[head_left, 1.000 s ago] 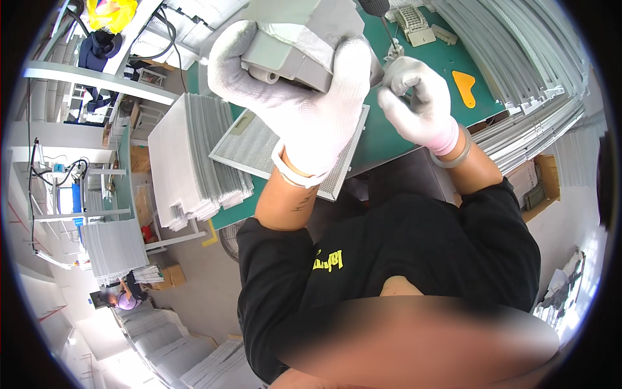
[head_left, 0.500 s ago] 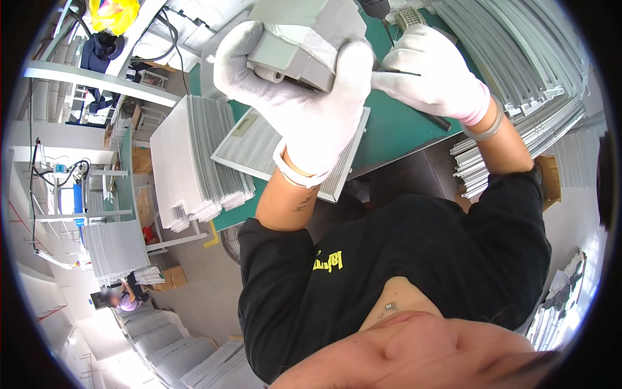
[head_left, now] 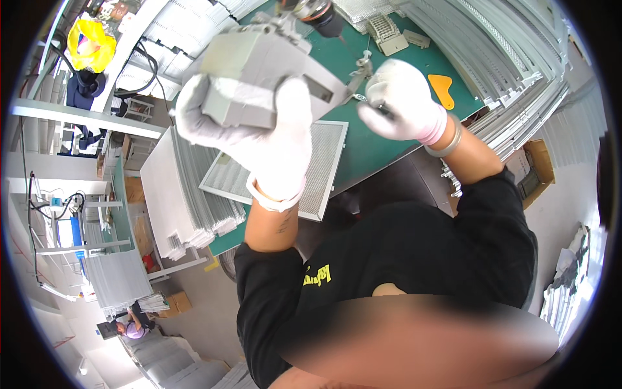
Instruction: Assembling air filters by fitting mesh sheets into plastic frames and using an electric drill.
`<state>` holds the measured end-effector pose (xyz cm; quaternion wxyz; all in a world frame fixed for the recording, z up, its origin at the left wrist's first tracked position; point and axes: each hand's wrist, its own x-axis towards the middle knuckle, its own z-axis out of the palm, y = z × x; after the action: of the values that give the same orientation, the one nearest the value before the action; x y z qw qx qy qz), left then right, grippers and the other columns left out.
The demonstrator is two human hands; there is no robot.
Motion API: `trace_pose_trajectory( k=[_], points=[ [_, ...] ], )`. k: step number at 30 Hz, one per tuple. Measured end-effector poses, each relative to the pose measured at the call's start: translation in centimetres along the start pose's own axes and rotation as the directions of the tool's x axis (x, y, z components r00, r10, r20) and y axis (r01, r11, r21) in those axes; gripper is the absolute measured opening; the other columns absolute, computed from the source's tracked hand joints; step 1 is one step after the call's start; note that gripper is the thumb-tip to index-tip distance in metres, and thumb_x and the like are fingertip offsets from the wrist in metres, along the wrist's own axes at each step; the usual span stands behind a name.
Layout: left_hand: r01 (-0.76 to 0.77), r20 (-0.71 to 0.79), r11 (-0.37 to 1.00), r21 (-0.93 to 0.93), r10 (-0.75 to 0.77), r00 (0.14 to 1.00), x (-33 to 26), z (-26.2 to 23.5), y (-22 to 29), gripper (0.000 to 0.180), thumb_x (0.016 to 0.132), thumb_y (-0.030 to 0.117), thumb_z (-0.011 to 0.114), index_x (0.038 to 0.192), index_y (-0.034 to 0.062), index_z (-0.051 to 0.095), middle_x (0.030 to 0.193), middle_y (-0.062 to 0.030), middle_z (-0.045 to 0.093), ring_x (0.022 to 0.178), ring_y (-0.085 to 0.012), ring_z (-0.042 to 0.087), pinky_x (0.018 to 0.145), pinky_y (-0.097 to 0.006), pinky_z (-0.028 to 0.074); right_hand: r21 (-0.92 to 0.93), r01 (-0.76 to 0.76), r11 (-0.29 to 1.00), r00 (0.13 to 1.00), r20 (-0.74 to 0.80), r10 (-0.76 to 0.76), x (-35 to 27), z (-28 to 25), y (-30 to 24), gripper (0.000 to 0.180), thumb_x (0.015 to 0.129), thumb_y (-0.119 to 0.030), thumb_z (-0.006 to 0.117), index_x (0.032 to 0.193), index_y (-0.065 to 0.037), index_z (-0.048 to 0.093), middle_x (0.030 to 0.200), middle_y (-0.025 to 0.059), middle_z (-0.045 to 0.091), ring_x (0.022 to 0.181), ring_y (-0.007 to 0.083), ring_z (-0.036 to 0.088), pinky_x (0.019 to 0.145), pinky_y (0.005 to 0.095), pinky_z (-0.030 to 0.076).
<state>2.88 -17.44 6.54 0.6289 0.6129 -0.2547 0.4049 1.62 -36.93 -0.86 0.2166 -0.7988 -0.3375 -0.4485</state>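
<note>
My gloved left hand [head_left: 275, 133] grips a grey box-shaped housing [head_left: 249, 74] and tilts it above the green-topped bench, thumb on its near face. At the right, my gloved right hand [head_left: 402, 100] is closed round a slim dark-handled tool [head_left: 387, 110]. Its light tip points toward the housing's right corner; whether the two touch I cannot tell. Between that hand and the housing is a small metal fitting [head_left: 361, 68], partly hidden. Under my left hand lies a framed mesh panel [head_left: 327, 165], light grey, at the bench's near edge.
A power drill [head_left: 317, 16] is beyond the housing, its bit angled rightward. On the green bench top [head_left: 369, 139] lie a ribbed grey block [head_left: 387, 35] and an orange flat piece [head_left: 442, 91]. Stacked panels [head_left: 172, 194] stand left; metal frames [head_left: 499, 52] pile up right. A distant person [head_left: 135, 324] works lower left.
The housing and my left hand have shifted left, and the housing has turned. My right hand has moved left and lower. More of the drill, bench and orange piece shows.
</note>
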Motion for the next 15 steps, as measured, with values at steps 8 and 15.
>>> trace_pose_trajectory(
  k=[8,15],
  points=[
    [0.023,0.007,0.994,0.104,-0.024,1.0,0.4,-1.5,-0.1,0.065,0.082,-0.006,0.06,0.136,0.0132,0.03,0.131,-0.0144,0.042,0.117,-0.0254,0.049,0.102,-0.042,0.047,-0.053,-0.88,0.472,0.475,-0.121,0.872,-13.4,-1.0,9.2,0.021,0.091,-0.024,0.068,0.092,-0.004,0.063,0.074,0.0116,0.067,0.061,0.0219,0.066,0.063,0.0325,0.054],
    [-0.005,-0.016,1.0,0.023,0.005,1.0,0.5,-1.6,-1.0,0.058,0.084,-0.002,0.06,0.134,0.0107,0.035,0.131,-0.011,0.042,0.117,-0.0232,0.048,0.102,-0.04,0.045,-0.121,-0.698,0.706,0.674,0.223,0.705,-14.1,0.0,9.4,0.027,0.087,-0.011,0.061,0.113,-0.009,0.067,0.106,0.013,0.067,0.09,0.0273,0.067,0.081,0.0372,0.054]
  ],
)
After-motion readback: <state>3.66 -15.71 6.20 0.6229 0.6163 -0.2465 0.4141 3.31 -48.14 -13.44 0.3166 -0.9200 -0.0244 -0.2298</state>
